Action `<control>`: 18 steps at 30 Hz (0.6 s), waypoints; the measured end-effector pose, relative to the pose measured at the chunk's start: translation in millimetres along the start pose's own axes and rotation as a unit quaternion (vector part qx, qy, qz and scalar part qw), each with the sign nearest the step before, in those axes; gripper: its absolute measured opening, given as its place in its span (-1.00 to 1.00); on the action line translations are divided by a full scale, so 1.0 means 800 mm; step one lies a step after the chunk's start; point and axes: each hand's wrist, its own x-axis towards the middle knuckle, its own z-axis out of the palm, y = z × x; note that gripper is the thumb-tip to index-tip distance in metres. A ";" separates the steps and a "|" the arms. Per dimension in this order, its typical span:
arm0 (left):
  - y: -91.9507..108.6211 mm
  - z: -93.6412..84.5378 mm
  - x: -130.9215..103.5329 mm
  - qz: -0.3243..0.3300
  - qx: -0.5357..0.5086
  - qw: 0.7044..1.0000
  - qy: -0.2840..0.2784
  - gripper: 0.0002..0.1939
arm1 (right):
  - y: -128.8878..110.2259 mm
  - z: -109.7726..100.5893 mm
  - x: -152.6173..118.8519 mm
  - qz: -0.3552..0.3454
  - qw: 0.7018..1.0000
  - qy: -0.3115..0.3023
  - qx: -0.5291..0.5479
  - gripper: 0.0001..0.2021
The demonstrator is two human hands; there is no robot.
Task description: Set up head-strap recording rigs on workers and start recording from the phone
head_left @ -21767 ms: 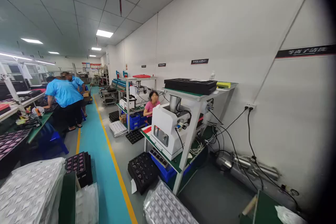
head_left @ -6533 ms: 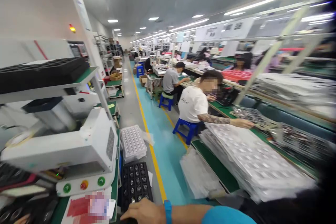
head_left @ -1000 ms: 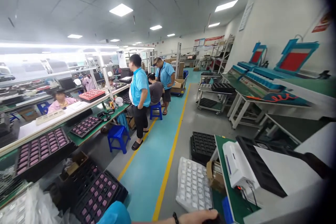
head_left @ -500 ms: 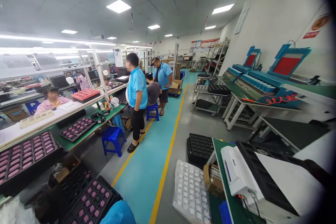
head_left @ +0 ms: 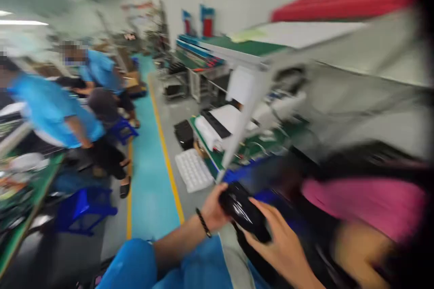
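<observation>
At lower centre, black object (head_left: 244,212): now showing between both hands, having been out of sight half a second ago; its rounded, glossy shell is catching light.
Left hand (head_left: 215,210): gripping the upper-left end, a dark bracelet (head_left: 203,223) circling the wrist.
Right hand (head_left: 285,244): curling thumb and fingers around the lower-right end, so neither hand is staying free.
White tray (head_left: 194,170): lying near frame centre, showing pillowy cells.
Pink top (head_left: 366,198): blurring softly at right, a co-worker wearing it.

Turquoise floor aisle (head_left: 145,180): between blue plastic stool (head_left: 84,205), left, and white pocketed tray (head_left: 193,169), right
Flat green shelf (head_left: 251,47): under white sheet (head_left: 312,34)
</observation>
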 end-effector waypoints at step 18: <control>-0.050 0.065 -0.007 -0.017 0.061 0.995 0.073 -0.61 | 0.018 -0.063 -0.040 0.038 0.997 -0.025 0.055 -0.28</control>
